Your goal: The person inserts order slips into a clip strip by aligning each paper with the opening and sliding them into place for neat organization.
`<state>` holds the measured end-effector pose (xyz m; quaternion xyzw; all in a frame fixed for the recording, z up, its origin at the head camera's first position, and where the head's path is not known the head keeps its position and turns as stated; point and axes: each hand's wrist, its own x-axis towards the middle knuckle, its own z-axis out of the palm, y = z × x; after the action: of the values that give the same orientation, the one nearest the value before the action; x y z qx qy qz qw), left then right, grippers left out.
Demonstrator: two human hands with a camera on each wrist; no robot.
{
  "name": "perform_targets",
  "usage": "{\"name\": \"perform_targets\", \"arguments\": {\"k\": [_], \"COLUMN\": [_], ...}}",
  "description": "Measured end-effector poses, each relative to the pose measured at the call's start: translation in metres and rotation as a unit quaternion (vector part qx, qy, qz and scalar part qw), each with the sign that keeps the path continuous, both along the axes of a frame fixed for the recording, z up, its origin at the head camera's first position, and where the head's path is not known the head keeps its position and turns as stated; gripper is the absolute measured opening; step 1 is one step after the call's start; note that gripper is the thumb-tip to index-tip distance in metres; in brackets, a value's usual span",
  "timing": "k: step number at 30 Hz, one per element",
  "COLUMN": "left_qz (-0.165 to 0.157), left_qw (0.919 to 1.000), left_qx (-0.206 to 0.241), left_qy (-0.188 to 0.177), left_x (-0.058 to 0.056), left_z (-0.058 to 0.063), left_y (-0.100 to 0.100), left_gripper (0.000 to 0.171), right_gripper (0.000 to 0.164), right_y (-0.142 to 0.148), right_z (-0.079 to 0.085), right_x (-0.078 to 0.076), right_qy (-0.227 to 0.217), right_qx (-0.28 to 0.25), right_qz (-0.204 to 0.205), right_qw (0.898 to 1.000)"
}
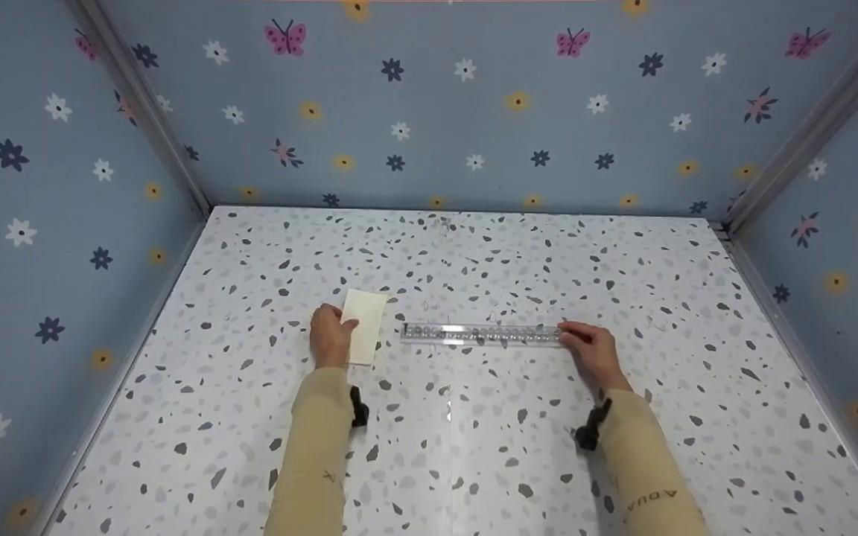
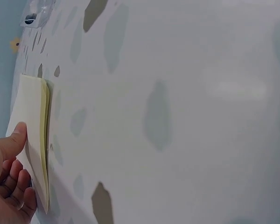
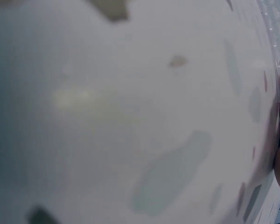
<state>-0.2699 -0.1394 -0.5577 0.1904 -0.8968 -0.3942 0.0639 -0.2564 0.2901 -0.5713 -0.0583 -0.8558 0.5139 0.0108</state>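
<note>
Near the middle of the white table with grey speckles (image 1: 474, 461), two bare hands are holding two things side by side. The left hand (image 1: 331, 339) is gripping a pale cream-yellow rectangular piece of layered paper (image 1: 366, 327) by its left edge, the thumb lying on top and the other fingers curling in beside or under it. The right hand (image 1: 594, 351) is pinching the right end of a long, narrow, clear plastic strip with rounded bumps (image 1: 482, 334); the right wrist view is catching only a sliver of this grip, so the exact finger placement is hard to tell.

Judging from this, the person is seemingly positioning or steadying both things. Any next move would probably be calling for a level hold on the strip, gripped at one end only, and a light pinch on the paper to avoid creasing it.

The strip is running left to right, nearly parallel to the table's far edge, its free end pointing toward the paper across a small gap. The paper's long axis is running away from the person, roughly square to the strip.
</note>
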Motion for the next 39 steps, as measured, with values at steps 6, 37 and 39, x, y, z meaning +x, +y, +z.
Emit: {"name": "perform_targets", "arguments": {"k": [6, 37, 39], "left_qz": [-0.001, 0.001, 0.004], "left_qw": [1.0, 0.9949, 0.9944], "left_qx": [0.006, 0.042, 0.044], "left_qy": [-0.002, 0.092, 0.096], "left_x": [-0.0015, 0.0003, 0.0007], "left_z": [-0.0001, 0.0091, 0.0095], "left_y": [0.0001, 0.0014, 0.0021], "left_gripper": [0.024, 0.011, 0.01], "right_gripper": [0.026, 0.027, 0.027], "right_y": [-0.0007, 0.0008, 0.0005], "right_z": [-0.0015, -0.0023, -0.0019], "right_x": [0.0, 0.0007, 0.0007], "right_qy": [0.023, 0.022, 0.022], "right_qx": [0.002, 0.001, 0.011], "right_qz": [0.002, 0.007, 0.008], "right_qw": [1.0, 1.0, 1.0]}}
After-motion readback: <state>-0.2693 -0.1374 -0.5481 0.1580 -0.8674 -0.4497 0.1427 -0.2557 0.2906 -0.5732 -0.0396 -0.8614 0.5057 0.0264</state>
